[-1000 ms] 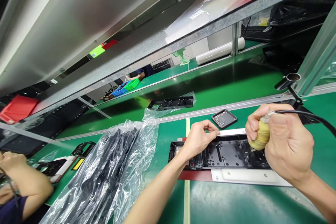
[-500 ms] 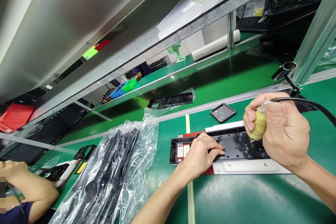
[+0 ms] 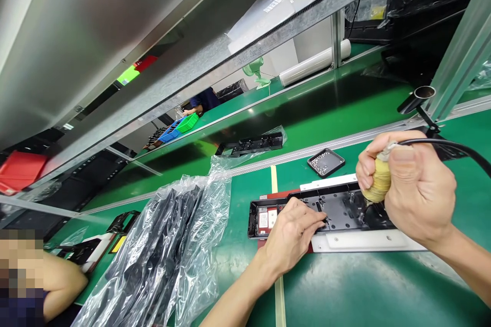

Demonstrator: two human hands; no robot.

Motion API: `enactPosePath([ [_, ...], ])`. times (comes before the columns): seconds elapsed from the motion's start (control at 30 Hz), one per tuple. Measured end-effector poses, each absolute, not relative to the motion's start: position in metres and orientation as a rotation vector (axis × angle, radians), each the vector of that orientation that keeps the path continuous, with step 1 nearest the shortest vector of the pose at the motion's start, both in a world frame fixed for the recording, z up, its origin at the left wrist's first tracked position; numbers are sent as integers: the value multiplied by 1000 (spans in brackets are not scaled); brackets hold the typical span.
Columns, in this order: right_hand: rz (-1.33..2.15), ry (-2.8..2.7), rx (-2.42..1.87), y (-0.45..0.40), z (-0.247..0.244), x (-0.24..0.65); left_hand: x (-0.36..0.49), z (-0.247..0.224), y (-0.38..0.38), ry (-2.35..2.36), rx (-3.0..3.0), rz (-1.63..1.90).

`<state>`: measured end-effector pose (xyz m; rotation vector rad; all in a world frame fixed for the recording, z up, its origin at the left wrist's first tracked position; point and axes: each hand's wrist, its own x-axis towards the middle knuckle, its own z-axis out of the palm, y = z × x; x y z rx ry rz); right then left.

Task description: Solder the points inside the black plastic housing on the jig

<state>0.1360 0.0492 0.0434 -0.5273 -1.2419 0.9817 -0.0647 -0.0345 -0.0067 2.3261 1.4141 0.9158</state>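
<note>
My right hand (image 3: pixel 416 189) is wrapped round a yellow-taped tool (image 3: pixel 379 179) with a black cable at its top. The tool's lower end points down into a long black plastic housing (image 3: pixel 339 209), where its tip is hard to make out. My left hand (image 3: pixel 293 227) rests on the housing left of the tool, fingers pressed together at its inner part; anything between the fingertips is too small to name. The housing lies in a fixture with white rails (image 3: pixel 368 241) and a red base. A small black tray (image 3: pixel 326 162) of screws sits behind it.
Black parts in clear plastic bags (image 3: pixel 153 245) lie on the left. Beyond the metal rail is another black housing (image 3: pixel 253 144). An empty metal tube holder (image 3: pixel 416 99) stands at the right. A person's arm (image 3: pixel 63 278) shows at lower left; a shelf (image 3: pixel 238 56) crosses above.
My left hand has shifted slightly, its fingers closer together on the housing. My right hand and the tool have barely moved. The person's arm at lower left has shifted.
</note>
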Motion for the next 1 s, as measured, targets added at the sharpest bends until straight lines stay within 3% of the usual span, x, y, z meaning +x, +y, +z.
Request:
enactPosePath([
  [0.2, 980, -1237, -516, 49, 45, 135, -62, -12, -40, 1418, 2506, 819],
  [0.5, 1003, -1234, -511, 51, 42, 136, -76, 2, -10, 1613, 2260, 933],
  [1.0, 964, -1269, -557, 50, 41, 137, -61, -17, 135, 1878, 2153, 328],
])
